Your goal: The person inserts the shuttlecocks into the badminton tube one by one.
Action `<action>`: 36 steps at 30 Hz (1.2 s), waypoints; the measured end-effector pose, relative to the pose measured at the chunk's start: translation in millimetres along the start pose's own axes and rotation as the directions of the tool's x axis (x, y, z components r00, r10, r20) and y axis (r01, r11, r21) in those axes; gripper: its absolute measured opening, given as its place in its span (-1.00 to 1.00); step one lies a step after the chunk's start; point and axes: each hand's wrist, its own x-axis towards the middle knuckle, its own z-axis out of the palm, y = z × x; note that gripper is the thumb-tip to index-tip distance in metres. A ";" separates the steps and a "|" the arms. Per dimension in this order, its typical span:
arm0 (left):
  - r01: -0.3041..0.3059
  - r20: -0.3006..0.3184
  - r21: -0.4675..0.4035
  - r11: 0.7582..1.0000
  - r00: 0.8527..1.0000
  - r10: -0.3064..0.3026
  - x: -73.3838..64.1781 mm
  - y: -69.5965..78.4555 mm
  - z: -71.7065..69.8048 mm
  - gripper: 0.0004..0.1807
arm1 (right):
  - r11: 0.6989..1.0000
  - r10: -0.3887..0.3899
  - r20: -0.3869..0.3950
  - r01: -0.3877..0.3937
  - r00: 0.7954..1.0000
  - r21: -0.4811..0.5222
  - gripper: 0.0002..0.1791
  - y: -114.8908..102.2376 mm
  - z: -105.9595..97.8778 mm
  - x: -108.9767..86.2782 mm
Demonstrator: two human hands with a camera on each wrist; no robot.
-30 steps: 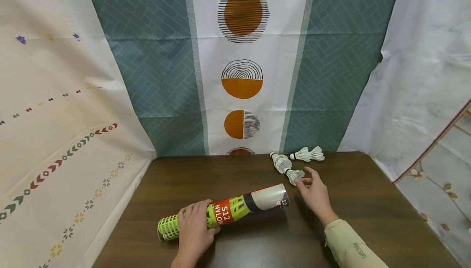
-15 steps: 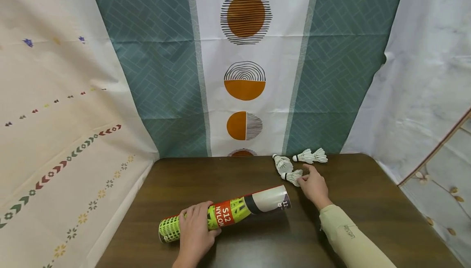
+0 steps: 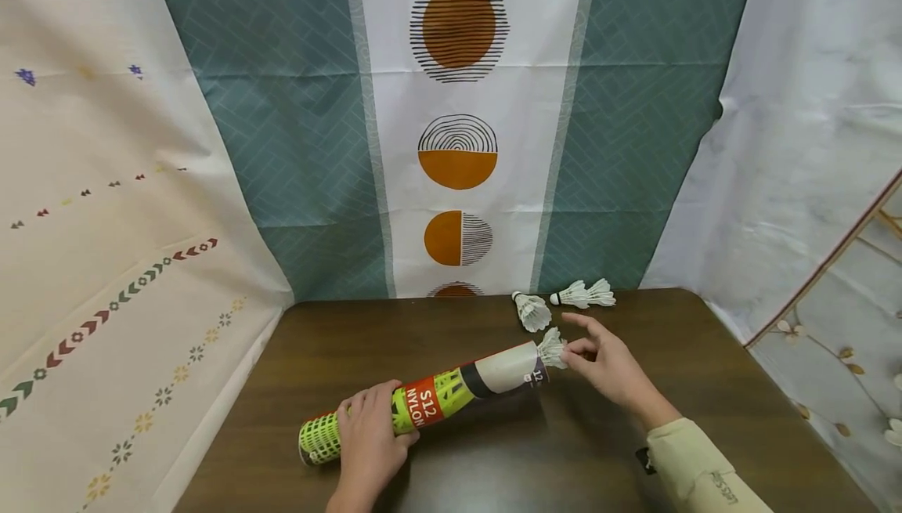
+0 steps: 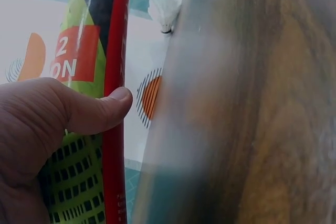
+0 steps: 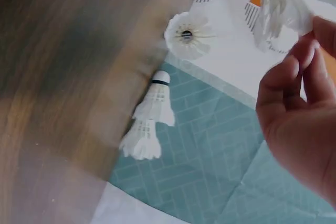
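My left hand (image 3: 371,438) grips a printed shuttlecock tube (image 3: 430,403) near its left end, thumb across the side in the left wrist view. The tube lies slanted above the brown table, its right end raised. At that end my right hand (image 3: 609,364) pinches a white shuttlecock (image 3: 553,349) by its skirt edge between thumb and fingers. Its cork end is at the tube mouth and hidden in the head view; the right wrist view shows the shuttlecock (image 5: 281,6) with a black band. How deep it sits in the tube I cannot tell.
One loose shuttlecock (image 3: 532,312) lies near the table's back edge. Right of it lie two shuttlecocks (image 3: 583,294), one nested in the other. The dark wooden table (image 3: 486,466) backs onto a patterned hanging cloth (image 3: 310,145), with pale cloths at both sides.
My right hand has taken a shuttlecock from beside the loose one and brought it down and left to the tube's right end. The left hand and tube have stayed nearly still.
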 end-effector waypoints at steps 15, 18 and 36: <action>0.004 0.021 0.007 1.000 1.000 -0.004 0.3 0.2 -5.4 -0.03 | 0.993 -0.035 -0.004 0.036 0.999 0.109 -0.27 -12.5 -3.2 -6.1; -0.004 0.032 -0.008 1.000 0.999 0.004 1.1 3.1 -3.5 -0.03 | 0.979 -0.080 0.125 0.055 0.989 0.194 -0.28 -16.1 8.5 -6.4; -0.029 0.018 0.017 0.999 0.999 0.028 -4.8 1.5 0.5 -0.01 | 0.922 -0.109 0.303 -0.018 0.947 0.387 -0.15 -20.4 43.6 -15.3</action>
